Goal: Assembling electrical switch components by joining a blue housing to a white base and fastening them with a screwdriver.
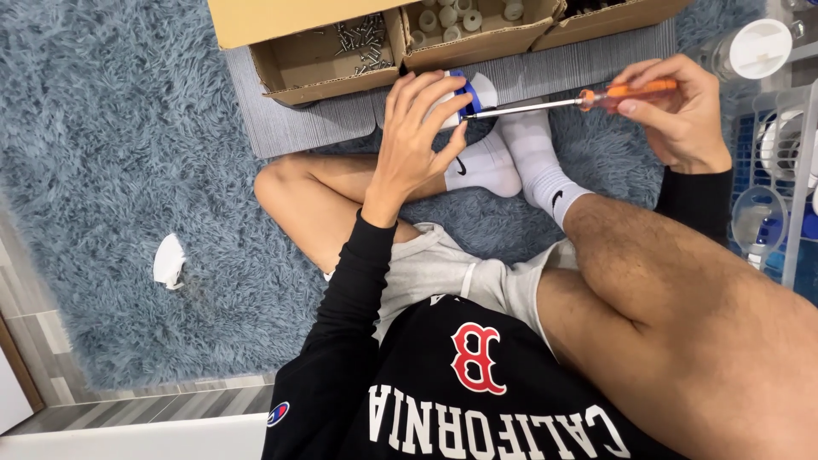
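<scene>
Head view shows us our left hand (pixel 415 128) wrapped tight around a blue-and-white part (pixel 471 92), while at 3 o'clock our right hand (pixel 677 111) pinches an orange screwdriver (pixel 588 100).

You are curling your left hand (pixel 417 128) closed, fingers pointing forward, while your right hand (pixel 677 106) is pinching shut, wrist bent inward, both arms extended.

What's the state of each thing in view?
left hand: grip closed around the white-and-blue part
white-and-blue part: held, screwdriver tip against it
screwdriver: held level, orange handle in the right hand
right hand: grip closed on the handle
screw box: open, screws loose inside
box of white rings: open
</scene>
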